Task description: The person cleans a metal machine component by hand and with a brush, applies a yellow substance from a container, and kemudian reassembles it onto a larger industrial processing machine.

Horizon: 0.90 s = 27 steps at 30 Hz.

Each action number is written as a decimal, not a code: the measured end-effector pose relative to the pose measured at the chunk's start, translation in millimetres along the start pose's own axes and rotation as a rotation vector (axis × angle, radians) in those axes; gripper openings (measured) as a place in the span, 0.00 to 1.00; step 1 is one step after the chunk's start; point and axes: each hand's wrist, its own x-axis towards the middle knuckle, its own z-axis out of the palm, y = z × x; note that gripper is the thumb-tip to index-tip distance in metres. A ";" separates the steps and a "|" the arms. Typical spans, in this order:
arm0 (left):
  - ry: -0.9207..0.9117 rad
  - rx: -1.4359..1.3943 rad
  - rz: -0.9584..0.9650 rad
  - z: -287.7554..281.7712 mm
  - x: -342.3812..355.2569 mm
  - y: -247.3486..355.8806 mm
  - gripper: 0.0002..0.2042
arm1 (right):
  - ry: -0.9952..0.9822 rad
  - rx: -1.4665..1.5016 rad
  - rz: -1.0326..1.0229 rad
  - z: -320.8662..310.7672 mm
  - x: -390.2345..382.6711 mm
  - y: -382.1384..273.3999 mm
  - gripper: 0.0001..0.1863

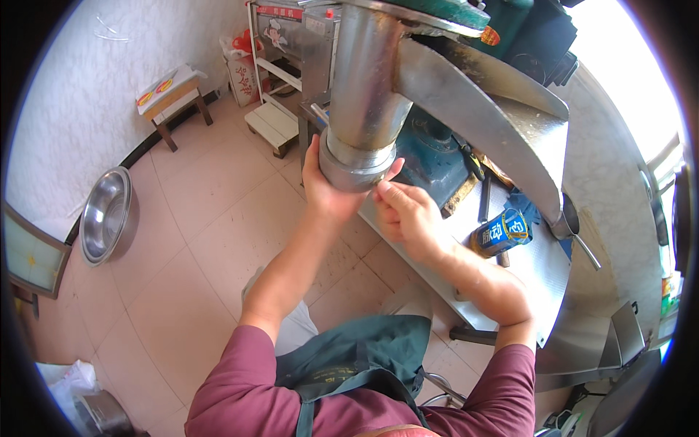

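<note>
A large metal cylinder hangs down from a green machine part. Around its lower end sits a thick round metal collar. My left hand cups this collar from the left and below, fingers wrapped round it. On its right edge, the thumb and fingers of my right hand are pinched together against the rim; whatever lies between the fingertips is too small to make out. From the cylinder's side a curved metal chute slopes down to the right.
A metal table at the right carries a blue can, a dark green machine base and tools. A saucepan stands near its far edge. To the left are a steel basin, a small wooden stool and a low white step.
</note>
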 end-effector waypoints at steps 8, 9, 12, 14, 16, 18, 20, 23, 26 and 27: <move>-0.007 0.080 -0.211 -3.1 1.9 27.8 0.37 | 0.215 -1.022 -0.509 -18.4 -2.3 -55.8 0.32; -0.041 0.058 -0.240 -3.4 7.3 28.0 0.36 | 0.311 -1.128 -0.702 -25.2 10.6 -68.6 0.31; -0.096 -0.019 -0.338 -8.2 13.7 24.2 0.36 | 0.386 -1.444 -0.788 -50.2 73.5 -95.7 0.26; -0.111 -0.031 -0.346 -12.6 15.5 28.6 0.38 | 0.366 -1.567 -0.710 -51.9 114.3 -99.1 0.24; -0.120 -0.059 -0.361 -13.4 14.0 31.2 0.39 | 0.353 -1.624 -0.660 -50.2 136.1 -98.7 0.21; -0.120 -0.102 -0.365 -16.2 12.3 33.5 0.41 | 0.341 -1.635 -0.668 -50.3 143.8 -93.4 0.18; -0.125 -0.127 -0.378 -17.7 14.7 34.2 0.42 | 0.337 -1.625 -0.694 -58.0 138.5 -91.0 0.15; -0.124 -0.097 -0.372 -17.0 13.7 31.8 0.43 | 0.327 -1.608 -0.728 -68.7 124.0 -87.4 0.12; -0.157 0.005 -0.304 -15.7 10.7 30.3 0.43 | 0.315 -1.599 -0.783 -76.1 118.8 -81.4 0.10; -0.177 0.039 -0.277 -15.7 10.4 27.6 0.43 | 0.303 -1.604 -0.805 -82.0 115.3 -80.5 0.10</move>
